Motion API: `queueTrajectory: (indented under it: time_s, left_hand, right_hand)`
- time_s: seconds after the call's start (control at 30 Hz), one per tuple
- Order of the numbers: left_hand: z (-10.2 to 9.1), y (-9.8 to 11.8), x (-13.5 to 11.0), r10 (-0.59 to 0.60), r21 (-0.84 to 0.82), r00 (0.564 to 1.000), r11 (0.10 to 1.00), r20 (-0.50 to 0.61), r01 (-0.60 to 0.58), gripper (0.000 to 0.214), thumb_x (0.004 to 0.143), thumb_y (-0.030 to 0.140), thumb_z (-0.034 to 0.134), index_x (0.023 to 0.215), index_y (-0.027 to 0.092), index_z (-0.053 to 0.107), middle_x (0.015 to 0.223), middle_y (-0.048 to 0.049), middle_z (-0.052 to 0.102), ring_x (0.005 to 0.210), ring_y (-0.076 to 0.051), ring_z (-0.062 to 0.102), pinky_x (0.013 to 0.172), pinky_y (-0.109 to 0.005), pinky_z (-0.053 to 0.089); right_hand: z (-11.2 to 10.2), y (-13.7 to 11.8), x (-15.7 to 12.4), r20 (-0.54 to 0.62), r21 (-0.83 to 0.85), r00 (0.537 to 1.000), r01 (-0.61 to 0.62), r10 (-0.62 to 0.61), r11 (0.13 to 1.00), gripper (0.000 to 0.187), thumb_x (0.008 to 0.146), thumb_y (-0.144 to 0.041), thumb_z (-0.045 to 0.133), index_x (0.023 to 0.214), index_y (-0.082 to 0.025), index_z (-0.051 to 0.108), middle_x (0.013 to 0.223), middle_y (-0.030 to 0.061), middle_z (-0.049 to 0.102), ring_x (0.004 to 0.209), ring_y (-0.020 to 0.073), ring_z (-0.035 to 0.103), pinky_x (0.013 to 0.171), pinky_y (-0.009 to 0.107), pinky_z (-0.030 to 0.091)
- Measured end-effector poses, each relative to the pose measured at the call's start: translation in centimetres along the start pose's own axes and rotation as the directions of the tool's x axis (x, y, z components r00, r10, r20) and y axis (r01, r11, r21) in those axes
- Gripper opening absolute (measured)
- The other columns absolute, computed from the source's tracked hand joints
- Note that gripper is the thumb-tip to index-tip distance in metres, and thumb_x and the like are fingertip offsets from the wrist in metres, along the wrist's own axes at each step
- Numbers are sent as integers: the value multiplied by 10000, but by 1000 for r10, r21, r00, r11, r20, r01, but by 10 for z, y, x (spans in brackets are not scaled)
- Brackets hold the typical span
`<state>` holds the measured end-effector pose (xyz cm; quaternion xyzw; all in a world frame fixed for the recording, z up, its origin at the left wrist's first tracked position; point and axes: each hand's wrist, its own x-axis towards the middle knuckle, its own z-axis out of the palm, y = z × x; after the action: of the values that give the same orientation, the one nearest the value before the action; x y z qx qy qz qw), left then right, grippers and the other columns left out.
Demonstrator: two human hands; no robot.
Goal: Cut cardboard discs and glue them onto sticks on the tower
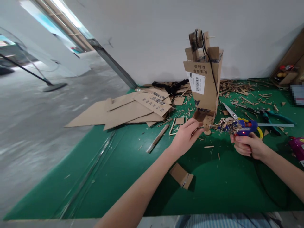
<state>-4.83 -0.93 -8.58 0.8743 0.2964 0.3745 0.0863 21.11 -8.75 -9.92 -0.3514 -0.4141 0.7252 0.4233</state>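
My right hand (247, 145) grips a blue hot glue gun (247, 127) with a small red light showing. A clear glue stick (276, 125) sticks out of its back, and cardboard shreds cling round its front. My left hand (187, 134) pinches a small cardboard piece (207, 124) at the gun's nozzle; whether the nozzle touches it I cannot tell. Just behind stands a tall cardboard box (206, 84) with a white label and a wheel-like part (197, 39) on top, from which a black cord hangs. A folded cardboard scrap (181, 175) lies nearer to me.
Flat cardboard sheets (133, 107) are piled at the left, beside a cardboard tube (158, 138). Scissors (230, 110) and teal-handled pliers (272, 118) lie close to the glue gun. Shreds litter the green table (114, 177) toward the wall. A magenta object (296, 147) sits at the right edge.
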Motion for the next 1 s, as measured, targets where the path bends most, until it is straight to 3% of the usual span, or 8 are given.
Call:
queueTrajectory:
  time_s: [0.33,1.0]
  left_hand:
    - [0,2,-2,59,-2,989,998,-136,-60,152,979,155,509,872,180,614,854,-52,659,772,-137,625,675,-241,510]
    - [0,2,-2,82,-16,992,996,-101,-84,153,973,149,514,865,182,617,876,-68,674,791,-155,640,696,-260,527]
  right_hand:
    - [0,2,0,-57,-5,998,10,-10,1000,286,789,-418,755,764,-166,623,375,-125,334,294,44,232,319,204,180]
    - [2,2,0,14,-66,999,46,-46,997,375,855,-380,696,601,-220,471,394,-110,319,316,57,251,345,225,200]
